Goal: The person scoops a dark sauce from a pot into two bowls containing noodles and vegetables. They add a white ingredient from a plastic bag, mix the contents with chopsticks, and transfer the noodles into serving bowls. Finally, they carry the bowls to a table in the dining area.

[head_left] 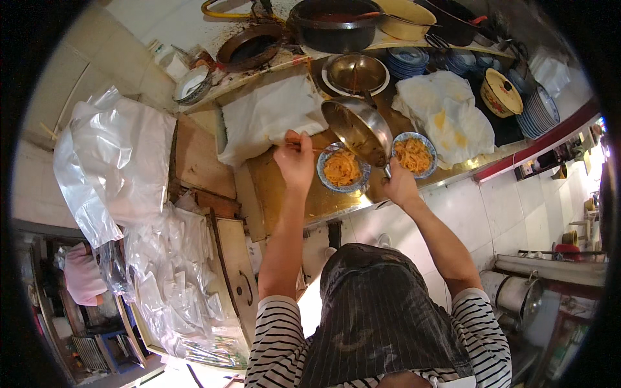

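Note:
My right hand [400, 185] grips the short handle of a steel pan [357, 129], which is tilted over the counter with brown residue inside. My left hand [296, 160] is closed around thin brown chopsticks [318, 150] that point toward the pan. Below the pan stands a blue-and-white bowl [321, 176] of orange-coloured noodles [341, 169]. To its right is a second patterned bowl [432, 169], holding similar noodles [413, 157].
White cloths [446, 110] lie right of the bowls, and a white sheet [268, 116] covers a box on the left. Behind are a steel basin [354, 72], a black pot [333, 32] and stacked plates [538, 113]. Plastic bags [168, 271] hang at left.

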`<state>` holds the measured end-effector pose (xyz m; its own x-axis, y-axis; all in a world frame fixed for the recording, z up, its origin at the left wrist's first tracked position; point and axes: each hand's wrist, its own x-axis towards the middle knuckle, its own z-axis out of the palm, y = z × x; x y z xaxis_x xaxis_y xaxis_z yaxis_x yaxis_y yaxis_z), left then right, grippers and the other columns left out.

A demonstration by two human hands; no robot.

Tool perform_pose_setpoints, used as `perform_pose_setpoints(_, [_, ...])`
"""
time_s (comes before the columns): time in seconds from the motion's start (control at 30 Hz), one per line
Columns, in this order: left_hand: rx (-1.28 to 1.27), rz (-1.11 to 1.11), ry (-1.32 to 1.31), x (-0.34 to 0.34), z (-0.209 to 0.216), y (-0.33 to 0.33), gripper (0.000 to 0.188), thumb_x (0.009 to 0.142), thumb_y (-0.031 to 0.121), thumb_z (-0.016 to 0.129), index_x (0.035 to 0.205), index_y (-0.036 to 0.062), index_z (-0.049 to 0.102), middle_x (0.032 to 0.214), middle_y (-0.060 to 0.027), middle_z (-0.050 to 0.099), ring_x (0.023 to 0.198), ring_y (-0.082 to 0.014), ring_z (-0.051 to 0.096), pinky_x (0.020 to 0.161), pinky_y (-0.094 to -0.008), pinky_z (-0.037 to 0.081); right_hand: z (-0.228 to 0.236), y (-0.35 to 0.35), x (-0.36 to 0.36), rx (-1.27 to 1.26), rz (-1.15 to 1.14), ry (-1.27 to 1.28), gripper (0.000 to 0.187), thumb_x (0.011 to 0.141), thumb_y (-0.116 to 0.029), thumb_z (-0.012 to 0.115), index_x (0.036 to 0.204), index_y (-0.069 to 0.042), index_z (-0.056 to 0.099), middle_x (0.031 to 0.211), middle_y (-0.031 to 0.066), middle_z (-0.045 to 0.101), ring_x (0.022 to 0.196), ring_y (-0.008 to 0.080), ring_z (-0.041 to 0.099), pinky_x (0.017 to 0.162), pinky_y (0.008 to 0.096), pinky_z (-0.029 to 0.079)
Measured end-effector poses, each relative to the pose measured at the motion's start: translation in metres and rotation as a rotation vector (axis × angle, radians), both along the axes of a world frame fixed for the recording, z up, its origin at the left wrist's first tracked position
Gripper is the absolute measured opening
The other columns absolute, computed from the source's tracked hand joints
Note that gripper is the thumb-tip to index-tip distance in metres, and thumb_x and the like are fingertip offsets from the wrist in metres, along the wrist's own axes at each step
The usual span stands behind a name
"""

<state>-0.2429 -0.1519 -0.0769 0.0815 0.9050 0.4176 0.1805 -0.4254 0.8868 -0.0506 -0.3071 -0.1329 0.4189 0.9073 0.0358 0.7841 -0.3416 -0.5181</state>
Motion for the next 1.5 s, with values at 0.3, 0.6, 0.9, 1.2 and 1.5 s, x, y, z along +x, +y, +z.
perform_pose_setpoints(0.3, [-0.127,-0.302,-0.211,-0.041,-0.015,0.042,0.020,0.090,0.020,0.056,0.092,0.0010,0.060,0.071,-0.0040,0.058,0.061,-0.0115,0.051,0.059,-0.0268,0.044,0.016,0.012,0.042,0.033,0.220,0.113,0.047,0.070,-0.015,0.059,0.111,0.005,0.051,0.098,0.0288,0.058,0.094,0.0409,0.056,0.083,0.0428,0.046])
perform_pose_setpoints(0.6, [-0.142,-0.329,-0.482,-0.048,0.014,0.052,0.021,0.086,0.021,0.062,0.086,-0.0007,0.060,0.074,-0.0037,0.059,0.068,-0.0119,0.053,0.063,-0.0267,0.044,0.043,0.009,0.042,-0.132,0.241,0.252,0.041,0.070,-0.012,0.057,0.108,0.004,0.051,0.082,0.0261,0.061,0.055,0.0334,0.061,0.057,0.0403,0.051])
perform_pose_setpoints(0.9, [-0.515,-0.125,-0.710,-0.038,-0.106,-0.075,0.013,0.088,0.012,0.059,0.094,0.0008,0.054,0.101,-0.0135,0.060,0.078,-0.0162,0.060,0.072,-0.0308,0.054,0.015,0.008,0.007,-0.051,0.045,0.558,0.044,0.073,-0.008,0.054,0.116,-0.002,0.048,0.071,0.0161,0.058,0.050,0.0231,0.056,0.048,0.0351,0.046])
perform_pose_setpoints(1.2, [0.239,-0.188,-0.168,0.024,-0.012,-0.133,0.007,0.079,-0.004,0.061,0.084,-0.0014,0.058,0.089,-0.0155,0.063,0.074,-0.0183,0.062,0.065,-0.0296,0.051,-0.017,0.017,-0.008,0.061,0.044,0.510,0.042,0.074,-0.012,0.059,0.111,0.004,0.050,0.104,0.0257,0.058,0.100,0.0357,0.056,0.086,0.0390,0.043])
perform_pose_setpoints(1.5, [0.161,-0.177,-0.197,0.013,-0.037,-0.142,0.005,0.082,-0.003,0.058,0.086,-0.0035,0.056,0.095,-0.0187,0.060,0.074,-0.0199,0.064,0.062,-0.0272,0.053,-0.011,0.018,-0.012,0.243,0.062,0.178,0.035,0.074,-0.011,0.061,0.105,0.003,0.052,0.089,0.0226,0.062,0.084,0.0343,0.061,0.071,0.0386,0.048])
